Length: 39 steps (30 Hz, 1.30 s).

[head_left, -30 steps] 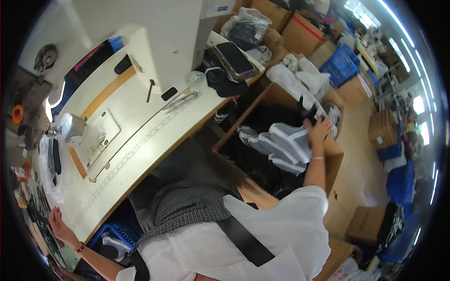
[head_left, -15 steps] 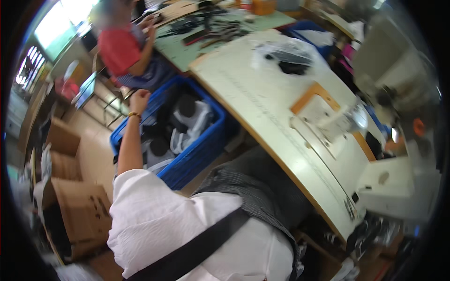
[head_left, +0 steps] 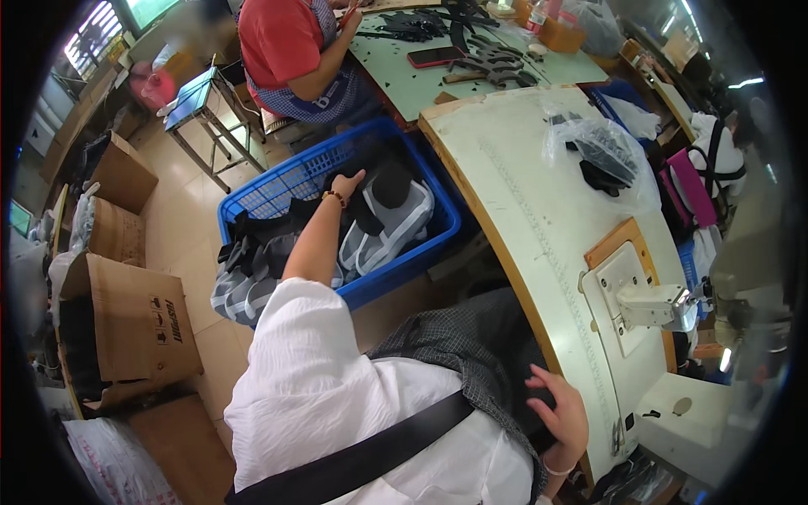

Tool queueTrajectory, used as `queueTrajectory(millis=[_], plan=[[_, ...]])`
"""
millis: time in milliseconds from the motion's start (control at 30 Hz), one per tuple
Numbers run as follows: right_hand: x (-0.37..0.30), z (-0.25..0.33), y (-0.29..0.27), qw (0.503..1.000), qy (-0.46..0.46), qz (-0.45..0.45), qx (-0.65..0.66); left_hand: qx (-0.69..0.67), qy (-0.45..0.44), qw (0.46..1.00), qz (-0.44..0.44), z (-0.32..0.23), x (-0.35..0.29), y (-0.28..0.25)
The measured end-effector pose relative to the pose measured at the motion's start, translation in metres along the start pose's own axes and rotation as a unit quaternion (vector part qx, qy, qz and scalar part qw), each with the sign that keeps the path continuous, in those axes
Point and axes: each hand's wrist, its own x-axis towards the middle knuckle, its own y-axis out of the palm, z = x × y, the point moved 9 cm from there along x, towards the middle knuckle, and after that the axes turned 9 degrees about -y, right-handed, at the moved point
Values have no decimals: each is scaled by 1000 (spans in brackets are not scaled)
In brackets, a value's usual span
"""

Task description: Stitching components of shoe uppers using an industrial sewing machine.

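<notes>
My left hand (head_left: 343, 187) reaches into a blue plastic basket (head_left: 353, 295), down among dark fabric. Its thumb points to the far right; the other fingers curl down and are partly hidden, so what they grip cannot be made out. Beside it lies a grey and black piece (head_left: 394, 223) that looks like a shoe upper, with pale edging. Several similar pieces (head_left: 252, 282) are heaped at the basket's near left, some hanging over the rim. My right hand (head_left: 562, 412) is open and empty, fingers apart, by the near edge of the white worktable (head_left: 513, 202).
A sewing machine (head_left: 652, 303) is set in the worktable, with a clear plastic bag (head_left: 606, 156) beyond it. A person in red (head_left: 282, 42) works at a green table (head_left: 396, 71). A stool (head_left: 206, 118) and cardboard boxes (head_left: 139, 328) stand on the left.
My left hand has gone from above the basket's left side down into its middle. My right hand has come into view at the lower right. The view has shifted, showing more of the basket.
</notes>
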Motion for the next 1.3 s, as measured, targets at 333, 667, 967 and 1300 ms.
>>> queueTrajectory(millis=[333,667,967,1300], plan=[[90,49,-26,976,-175,-128,-27,-388,281,857,192,-201,-275,-49],[-20,-37,-49,819,-119,-487,280,-143,864,463,132,-320,-585,14],[-177,-101,-65,686,3,-679,262,44,564,629,534,-338,-602,200],[-76,23,-170,753,10,-490,-439,-87,183,603,772,-345,-659,260]])
